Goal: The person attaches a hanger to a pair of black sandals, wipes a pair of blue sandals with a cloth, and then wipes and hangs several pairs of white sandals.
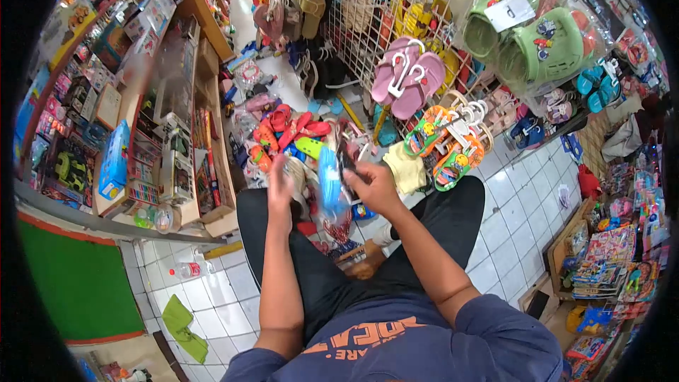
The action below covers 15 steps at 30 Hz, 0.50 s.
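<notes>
A blue item point(331, 177), blurred and with what looks like clear wrapping, is between my two hands above my lap. My right hand point(373, 187) is at its right side, fingers bent against a dark part at its edge. Upright to its left is my left hand point(280, 187), smeared by motion and apart from the item. Beyond the hands lies a pile of colourful sandals, with red ones point(304, 127) and a lime green one point(309, 146). A pale yellow cloth point(405, 171) rests by my right knee.
Shelves of boxed toys point(177, 163) stand at left. Pink sandals point(409, 78), patterned orange sandals point(456, 159) and bagged green clogs point(544, 46) hang at right near a wire rack point(361, 14). A bottle point(187, 269) and green cloth point(182, 327) lie on the tiles.
</notes>
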### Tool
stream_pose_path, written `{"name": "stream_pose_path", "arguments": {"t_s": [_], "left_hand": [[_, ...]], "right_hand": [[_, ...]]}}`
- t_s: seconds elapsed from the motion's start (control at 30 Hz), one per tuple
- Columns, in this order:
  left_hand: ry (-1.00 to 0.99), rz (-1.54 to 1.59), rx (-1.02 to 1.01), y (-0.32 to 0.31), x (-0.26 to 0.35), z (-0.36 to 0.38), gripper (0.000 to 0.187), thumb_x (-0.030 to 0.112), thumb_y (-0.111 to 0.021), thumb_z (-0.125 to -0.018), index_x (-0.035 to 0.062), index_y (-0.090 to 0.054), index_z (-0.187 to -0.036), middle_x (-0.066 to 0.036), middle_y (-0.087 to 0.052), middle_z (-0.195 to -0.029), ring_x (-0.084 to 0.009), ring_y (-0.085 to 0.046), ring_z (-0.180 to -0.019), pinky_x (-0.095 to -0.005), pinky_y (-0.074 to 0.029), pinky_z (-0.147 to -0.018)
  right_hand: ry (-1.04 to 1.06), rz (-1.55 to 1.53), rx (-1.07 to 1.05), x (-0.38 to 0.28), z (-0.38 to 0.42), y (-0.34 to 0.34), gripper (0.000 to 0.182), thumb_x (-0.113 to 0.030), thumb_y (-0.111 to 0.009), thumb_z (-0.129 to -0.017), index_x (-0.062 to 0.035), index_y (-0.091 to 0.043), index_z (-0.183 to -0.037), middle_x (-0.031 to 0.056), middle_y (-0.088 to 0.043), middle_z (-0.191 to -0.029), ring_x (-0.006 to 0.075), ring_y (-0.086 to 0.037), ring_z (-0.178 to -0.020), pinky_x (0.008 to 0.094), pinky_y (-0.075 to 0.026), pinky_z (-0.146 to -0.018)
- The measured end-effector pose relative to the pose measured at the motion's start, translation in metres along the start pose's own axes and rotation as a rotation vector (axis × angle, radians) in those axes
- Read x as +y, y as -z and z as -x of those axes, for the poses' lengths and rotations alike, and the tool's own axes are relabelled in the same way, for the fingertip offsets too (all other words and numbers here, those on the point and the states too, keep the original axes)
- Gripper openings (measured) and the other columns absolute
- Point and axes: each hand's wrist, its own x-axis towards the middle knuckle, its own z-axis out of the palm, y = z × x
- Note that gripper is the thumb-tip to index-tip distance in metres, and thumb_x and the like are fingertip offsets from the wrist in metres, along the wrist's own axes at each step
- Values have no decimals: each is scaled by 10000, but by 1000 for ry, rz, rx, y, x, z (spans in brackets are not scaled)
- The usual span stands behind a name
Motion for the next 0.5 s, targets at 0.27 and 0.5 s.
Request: {"name": "stream_pose_path", "arguments": {"t_s": [0.27,0.5], "left_hand": [[-526,-695,-536,-61,81,27,668,10,-707,-660,55,-532,-1303,-185,-527,-1330,-327,-455,-1295,-414,-365,-1067],[-428,-305,-439,-61,132,6,480,-75,-627,-695,16,-651,-1165,-115,-673,-1099,-184,-639,-922,-287,-488,-849]], "right_hand": [[211,99,38,-85,7,10,279,-166,-662,-858,48,-563,-708,89,-456,-608,142,-452,-533,321,-348,-498],[411,245,67,-174,4,78,234,-152,-708,-774,1,-670,-947,137,-618,-937,309,-585,-880,388,-462,-808]]}}
